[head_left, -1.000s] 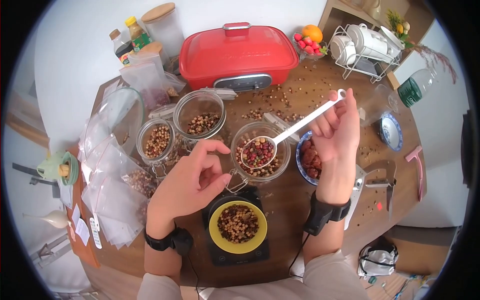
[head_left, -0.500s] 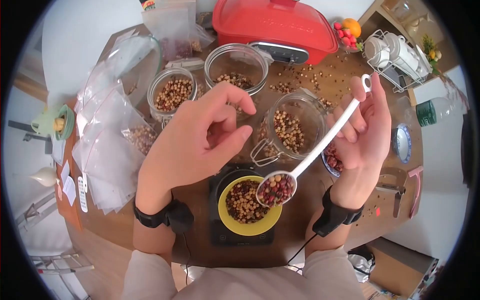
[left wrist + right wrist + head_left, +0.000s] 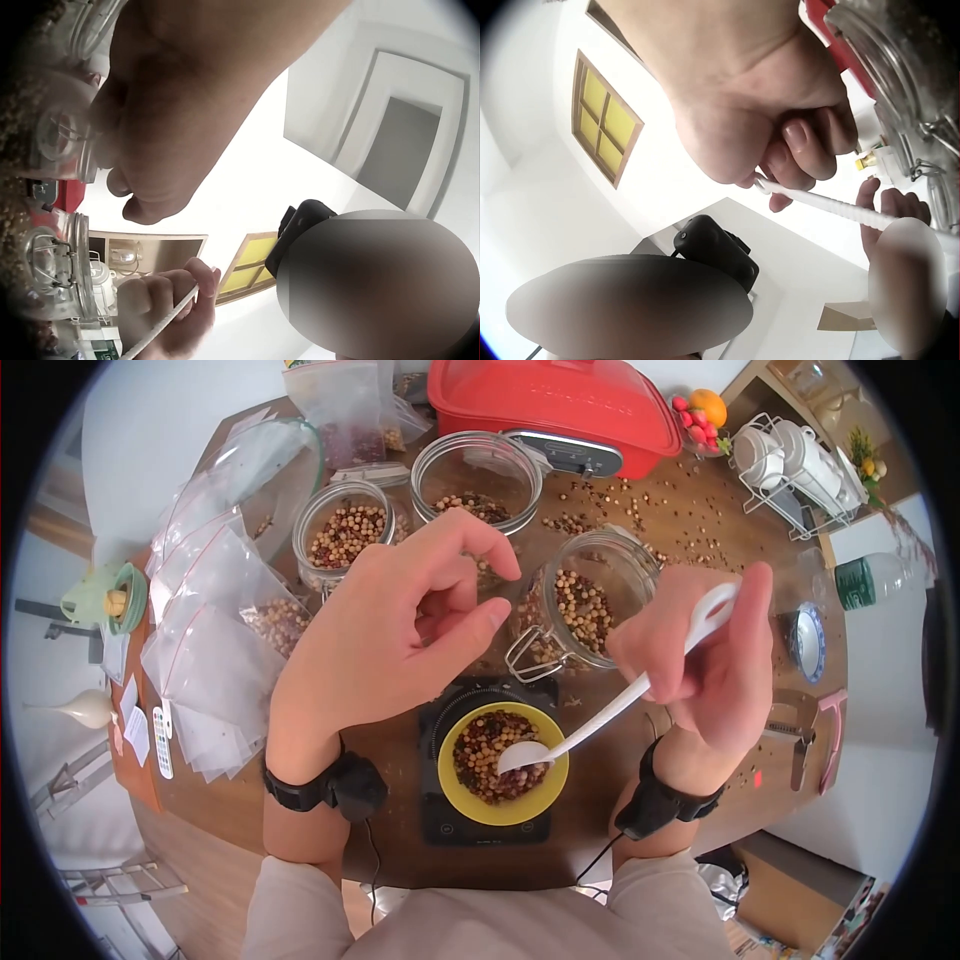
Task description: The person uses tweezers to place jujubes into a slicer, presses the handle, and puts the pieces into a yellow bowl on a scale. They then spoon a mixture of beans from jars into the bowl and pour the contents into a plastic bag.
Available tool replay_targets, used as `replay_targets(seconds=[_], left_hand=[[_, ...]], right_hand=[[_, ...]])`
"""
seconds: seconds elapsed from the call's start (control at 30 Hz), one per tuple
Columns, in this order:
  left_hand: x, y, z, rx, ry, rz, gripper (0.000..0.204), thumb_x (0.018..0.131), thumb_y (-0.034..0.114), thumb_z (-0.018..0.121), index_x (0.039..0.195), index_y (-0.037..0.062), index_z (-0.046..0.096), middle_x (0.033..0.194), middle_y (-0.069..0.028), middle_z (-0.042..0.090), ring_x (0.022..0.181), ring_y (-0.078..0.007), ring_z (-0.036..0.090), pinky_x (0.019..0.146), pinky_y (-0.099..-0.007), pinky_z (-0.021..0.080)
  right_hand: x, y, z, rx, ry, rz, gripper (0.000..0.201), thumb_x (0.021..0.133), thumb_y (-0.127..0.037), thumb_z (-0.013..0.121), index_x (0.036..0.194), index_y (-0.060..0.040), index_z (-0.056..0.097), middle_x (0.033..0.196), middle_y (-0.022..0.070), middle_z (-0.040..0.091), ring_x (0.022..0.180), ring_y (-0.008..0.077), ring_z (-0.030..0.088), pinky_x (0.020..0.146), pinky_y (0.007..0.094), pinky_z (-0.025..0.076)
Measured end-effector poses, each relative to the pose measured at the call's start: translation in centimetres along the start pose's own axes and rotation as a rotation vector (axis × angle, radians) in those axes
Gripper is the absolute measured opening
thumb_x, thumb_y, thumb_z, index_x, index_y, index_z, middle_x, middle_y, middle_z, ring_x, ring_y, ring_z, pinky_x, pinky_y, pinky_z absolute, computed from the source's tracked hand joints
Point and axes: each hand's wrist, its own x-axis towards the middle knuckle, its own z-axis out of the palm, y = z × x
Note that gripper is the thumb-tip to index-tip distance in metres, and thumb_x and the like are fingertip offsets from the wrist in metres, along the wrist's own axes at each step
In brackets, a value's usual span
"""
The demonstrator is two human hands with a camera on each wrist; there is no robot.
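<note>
My right hand [image 3: 700, 660] grips the upper handle of a white long-handled spoon [image 3: 600, 717]. Its bowl end is tipped down into the yellow bowl [image 3: 556, 792], resting over mixed beans and peppercorn-like grains [image 3: 490, 752]. Under the bowl sits a black kitchen scale [image 3: 485, 834]. My left hand [image 3: 390, 625] hovers left of the bowl with loosely bent fingers and nothing in them. Right behind the bowl stands an opened clip-top glass jar [image 3: 628, 592], partly filled with the mix. In the right wrist view the spoon handle [image 3: 832, 206] emerges from the curled fingers.
Two more glass jars, a smaller one [image 3: 318, 525] and a larger one [image 3: 525, 490], stand behind my left hand. Plastic zip bags [image 3: 215, 660] spread at left. A red electric cooker [image 3: 560, 410] is at the back; grains [image 3: 690, 520] lie scattered on the table. Scissors [image 3: 800, 725] lie at right.
The spoonful of red and green beans moved from over the jar to the yellow bowl, and my right hand turned so the spoon tipped into it. The left hand stays nearly still.
</note>
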Motion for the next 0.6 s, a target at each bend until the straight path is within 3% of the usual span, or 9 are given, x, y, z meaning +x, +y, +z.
replay_targets(seconds=[0.1,0.27,0.4,0.5,0.6], left_hand=[[0.0,0.0,0.1,0.001,-0.008,-0.006,0.019,0.088,0.003,0.066,0.104,0.0067,0.057,0.061,0.0071,0.043,0.053,-0.0015,0.034,0.05,-0.0214,0.023],[0.1,0.2,0.2,0.028,0.006,0.001,0.018,0.087,0.002,0.066,0.103,0.0065,0.058,0.061,0.0066,0.042,0.053,-0.0018,0.034,0.05,-0.0216,0.024],[0.1,0.2,0.1,0.034,-0.002,-0.012,0.017,0.087,0.001,0.066,0.102,0.0063,0.058,0.062,0.0066,0.042,0.053,-0.0018,0.035,0.05,-0.0213,0.025],[0.1,0.4,0.1,0.009,-0.011,-0.045,0.017,0.087,0.0,0.066,0.101,0.0063,0.058,0.062,0.0066,0.043,0.053,-0.0018,0.035,0.05,-0.0212,0.026],[0.1,0.3,0.2,0.004,-0.017,-0.053,0.017,0.087,0.0,0.066,0.101,0.0065,0.058,0.062,0.0065,0.043,0.053,-0.0017,0.035,0.05,-0.0213,0.026]], right_hand=[[-0.1,0.3,0.0,-0.008,-0.064,-0.05,0.082,0.108,-0.057,0.021,0.056,-0.0039,0.055,0.043,0.0006,0.041,0.036,0.0104,0.026,0.039,0.027,0.018],[-0.6,0.7,-1.1,0.154,-0.184,-0.073,0.069,0.106,-0.05,0.037,0.071,0.0025,0.065,0.062,0.0053,0.059,0.05,0.0064,0.036,0.047,0.0246,0.023],[-0.5,0.3,-0.5,0.145,-0.043,-0.133,0.071,0.105,-0.045,0.03,0.053,-0.0045,0.056,0.044,0.0037,0.044,0.038,0.0148,0.029,0.04,0.0294,0.021],[0.0,0.0,-0.6,0.159,-0.036,-0.19,0.075,0.106,-0.045,0.023,0.044,-0.0096,0.048,0.038,0.0028,0.037,0.033,0.0179,0.025,0.037,0.0311,0.018],[0.1,0.1,-0.8,0.245,0.009,-0.229,0.073,0.106,-0.045,0.022,0.045,-0.0117,0.044,0.038,0.0021,0.033,0.035,0.0178,0.024,0.039,0.0317,0.018]])
